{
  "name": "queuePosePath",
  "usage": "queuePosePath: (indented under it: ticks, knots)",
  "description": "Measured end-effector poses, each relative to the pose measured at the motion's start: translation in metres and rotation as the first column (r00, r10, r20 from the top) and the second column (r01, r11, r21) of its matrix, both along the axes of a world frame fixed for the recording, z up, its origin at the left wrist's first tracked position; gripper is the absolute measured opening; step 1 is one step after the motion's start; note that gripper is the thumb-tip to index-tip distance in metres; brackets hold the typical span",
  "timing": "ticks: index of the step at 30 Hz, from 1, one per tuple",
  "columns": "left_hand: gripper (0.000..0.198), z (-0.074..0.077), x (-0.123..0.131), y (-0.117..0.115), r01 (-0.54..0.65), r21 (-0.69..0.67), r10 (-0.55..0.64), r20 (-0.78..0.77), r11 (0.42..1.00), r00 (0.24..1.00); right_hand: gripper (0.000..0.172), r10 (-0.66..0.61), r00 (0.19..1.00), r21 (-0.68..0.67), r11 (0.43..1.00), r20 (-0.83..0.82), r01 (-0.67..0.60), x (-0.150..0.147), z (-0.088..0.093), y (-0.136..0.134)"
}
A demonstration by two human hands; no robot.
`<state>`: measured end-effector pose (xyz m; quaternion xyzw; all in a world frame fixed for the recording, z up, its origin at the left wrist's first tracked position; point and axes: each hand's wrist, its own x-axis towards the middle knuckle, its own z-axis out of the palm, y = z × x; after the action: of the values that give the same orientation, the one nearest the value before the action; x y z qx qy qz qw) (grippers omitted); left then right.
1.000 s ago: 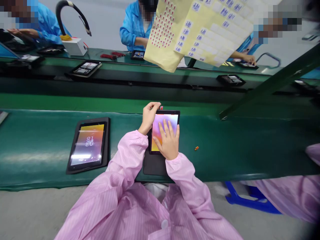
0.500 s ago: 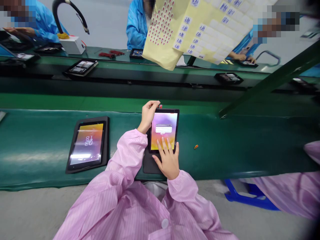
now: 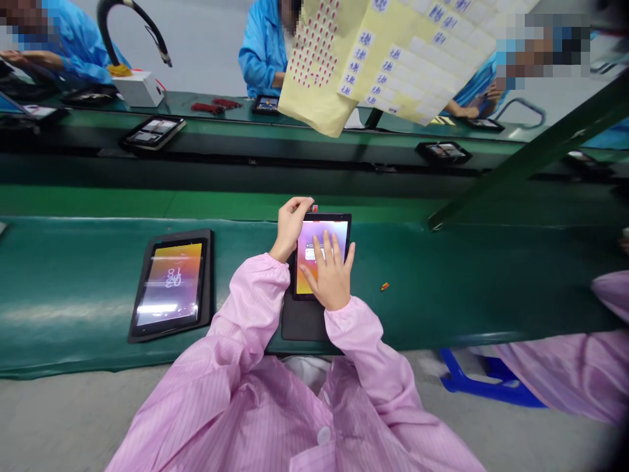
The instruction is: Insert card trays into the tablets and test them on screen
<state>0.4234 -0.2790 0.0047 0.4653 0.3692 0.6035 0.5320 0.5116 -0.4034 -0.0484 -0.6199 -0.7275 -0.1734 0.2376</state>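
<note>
Holding my right hand (image 3: 331,278) flat, fingers spread over the lit tablet (image 3: 307,235), which lies near the far edge of the desk (image 3: 417,314). My left hand (image 3: 291,224) is bent at the tablet's top left corner; cannot tell whether those fingers grip the red-and-white piece (image 3: 315,208) beside them. Second tablet (image 3: 171,285): left, lower end by the near edge. Small orange piece (image 3: 384,286): right, between both edges.

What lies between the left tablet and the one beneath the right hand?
In the head view, green tabletop, the pink left sleeve and part of the left hand lie between the left tablet and the tablet beneath the right hand.
</note>
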Motion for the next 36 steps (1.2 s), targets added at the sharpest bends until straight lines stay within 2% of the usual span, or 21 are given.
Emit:
queuePosePath:
  ticks: [7, 14, 18, 21, 23, 26, 28, 33, 36]
  knots:
    - [0.012, -0.001, 0.0, 0.001, -0.004, 0.012, 0.004, -0.012, 1.0, 1.0, 0.068, 0.023, 1.0, -0.163, 0.986, -0.005, -0.023, -0.003, -0.029, -0.056]
    - [0.011, 0.001, -0.001, -0.001, -0.009, 0.01, 0.009, -0.024, 1.0, 1.0, 0.062, 0.052, 0.999, -0.216, 0.975, -0.008, -0.053, 0.001, -0.036, -0.081]
    - [0.012, 0.002, -0.001, -0.001, -0.008, 0.009, 0.008, -0.022, 1.0, 1.0, 0.05, 0.112, 0.994, -0.085, 0.99, 0.007, -0.111, 0.007, -0.027, -0.078]
    - [0.012, 0.002, 0.0, -0.001, -0.004, 0.015, 0.004, -0.018, 1.0, 1.0, 0.044, 0.129, 0.991, 0.08, 0.988, 0.038, -0.132, 0.012, -0.011, -0.054]
    - [0.012, 0.002, 0.0, -0.001, -0.006, 0.018, 0.006, -0.016, 1.0, 1.0, 0.048, 0.09, 0.995, 0.132, 0.987, 0.051, -0.096, 0.012, 0.0, -0.03]
    - [0.012, 0.002, 0.0, -0.001, -0.014, 0.028, 0.014, -0.018, 1.0, 1.0, 0.059, 0.015, 0.999, 0.076, 0.997, 0.046, -0.018, 0.004, 0.005, -0.004]
    - [0.012, 0.001, 0.0, -0.001, -0.009, 0.019, 0.009, -0.011, 1.0, 1.0, 0.065, -0.01, 0.999, 0.005, 1.0, 0.039, 0.01, -0.003, 0.0, -0.004]
    - [0.012, -0.001, 0.0, 0.001, 0.02, -0.004, -0.02, 0.005, 1.0, 1.0, 0.069, -0.004, 0.999, -0.122, 0.992, 0.038, 0.009, -0.012, -0.024, -0.04]
    - [0.011, 0.0, 0.0, 0.001, 0.01, 0.014, -0.01, -0.001, 1.0, 1.0, 0.066, 0.024, 0.999, -0.182, 0.983, 0.047, -0.015, -0.007, -0.031, -0.058]
